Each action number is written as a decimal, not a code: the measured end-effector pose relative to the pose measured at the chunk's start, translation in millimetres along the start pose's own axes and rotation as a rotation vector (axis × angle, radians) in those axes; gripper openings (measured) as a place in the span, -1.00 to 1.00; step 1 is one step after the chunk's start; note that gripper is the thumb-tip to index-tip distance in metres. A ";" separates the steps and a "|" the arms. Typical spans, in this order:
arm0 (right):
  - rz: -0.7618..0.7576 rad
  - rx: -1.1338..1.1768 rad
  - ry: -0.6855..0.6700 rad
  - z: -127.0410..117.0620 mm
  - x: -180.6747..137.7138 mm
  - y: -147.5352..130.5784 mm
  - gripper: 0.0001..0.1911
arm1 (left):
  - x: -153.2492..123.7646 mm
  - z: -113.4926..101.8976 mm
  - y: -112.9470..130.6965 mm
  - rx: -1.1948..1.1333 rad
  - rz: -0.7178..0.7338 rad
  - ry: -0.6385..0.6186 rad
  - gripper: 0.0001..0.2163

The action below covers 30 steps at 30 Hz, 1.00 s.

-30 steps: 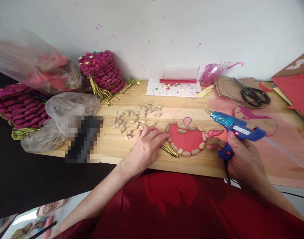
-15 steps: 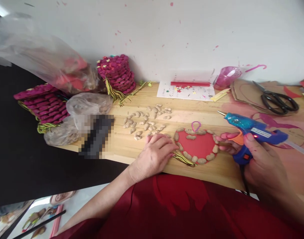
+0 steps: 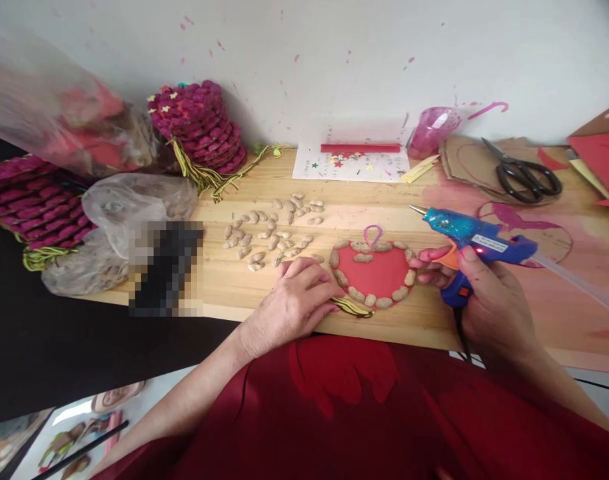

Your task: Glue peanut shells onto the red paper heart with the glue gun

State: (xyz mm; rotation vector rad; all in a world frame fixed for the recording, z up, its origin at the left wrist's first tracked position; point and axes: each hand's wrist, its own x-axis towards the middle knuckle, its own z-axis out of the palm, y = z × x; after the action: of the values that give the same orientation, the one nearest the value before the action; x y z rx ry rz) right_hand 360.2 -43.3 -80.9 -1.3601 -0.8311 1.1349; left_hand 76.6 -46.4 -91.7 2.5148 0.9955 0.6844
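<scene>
My right hand (image 3: 494, 300) is wrapped round the handle of a blue hot glue gun (image 3: 484, 240), fingers at its orange trigger. The metal nozzle points left, above the table, and a small red light glows on its side. Left of it lies a red apple-shaped card (image 3: 384, 275) edged with peanuts, with a purple loop (image 3: 372, 235) on top. One peanut (image 3: 363, 258) sits just inside the upper row. My left hand (image 3: 297, 297) rests with loosely bent fingers at the card's left edge, beside a yellow-green yarn tassel (image 3: 352, 307). Loose peanuts (image 3: 284, 243) lie beyond it.
Purple woven baskets (image 3: 199, 130) and plastic bags (image 3: 129, 207) stand at the left. Along the back are a paper sheet with small stars (image 3: 304, 163), a pink cup (image 3: 432, 130) and black scissors (image 3: 527, 180) on cardboard. The gun's cord (image 3: 460, 333) hangs over the front edge.
The view has shifted, so everything appears slightly further left and higher. Both hands keep their places: the right on the glue gun, the left beside the card.
</scene>
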 end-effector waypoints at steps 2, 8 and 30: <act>-0.007 -0.003 -0.006 -0.7 -0.1 0.6 -0.70 | 0.7 -0.1 2.0 -0.001 0.006 -0.025 -0.82; 0.034 -0.036 0.029 -0.4 -1.0 -1.9 -0.68 | 1.1 -11.1 0.9 0.016 -0.004 0.045 -0.83; 0.046 -0.131 0.107 6.6 2.7 -1.5 -0.70 | -52.4 -77.2 -55.1 0.252 -0.609 0.356 -0.82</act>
State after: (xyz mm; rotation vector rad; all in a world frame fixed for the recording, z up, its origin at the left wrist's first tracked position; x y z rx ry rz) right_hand 355.0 -38.5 -79.3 -1.5418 -0.8111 1.0477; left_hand -29.0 -34.6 -70.7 2.1161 1.9655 0.8566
